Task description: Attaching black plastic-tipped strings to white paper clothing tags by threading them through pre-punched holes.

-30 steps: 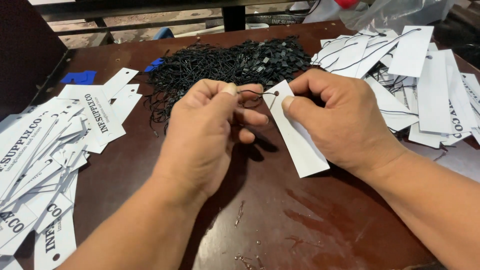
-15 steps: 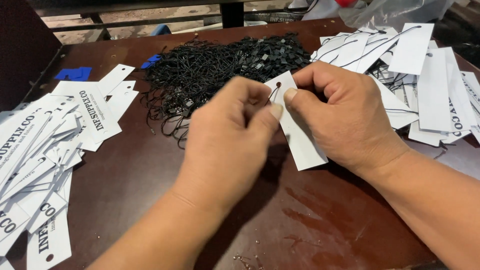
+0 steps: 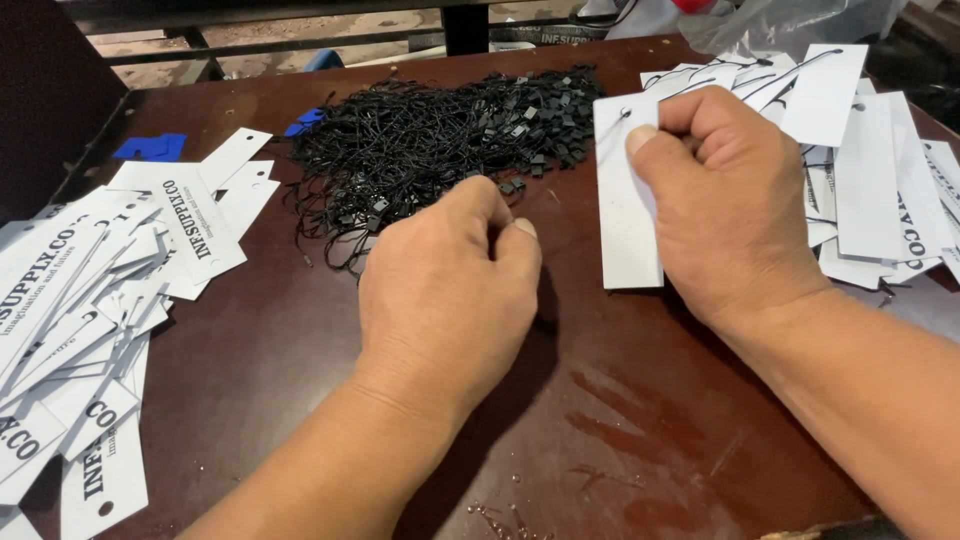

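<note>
The right hand (image 3: 735, 205) pinches a white tag (image 3: 625, 190) just right of the black string pile (image 3: 440, 135), its palm covering the tag's right edge. The left hand (image 3: 445, 290) curls closed just below the pile; whether it holds anything cannot be told.

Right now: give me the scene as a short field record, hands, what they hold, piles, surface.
left hand: knuckles up, fingertips at the near edge of the black string pile; whether it pinches a string cannot be told
right hand: shut on a white tag, thumb near its punched hole
left pile: printed white tags, loosely heaped
right pile: strung white tags, overlapping
surface: dark brown table, scuffed
extras: blue scraps at far left
</note>
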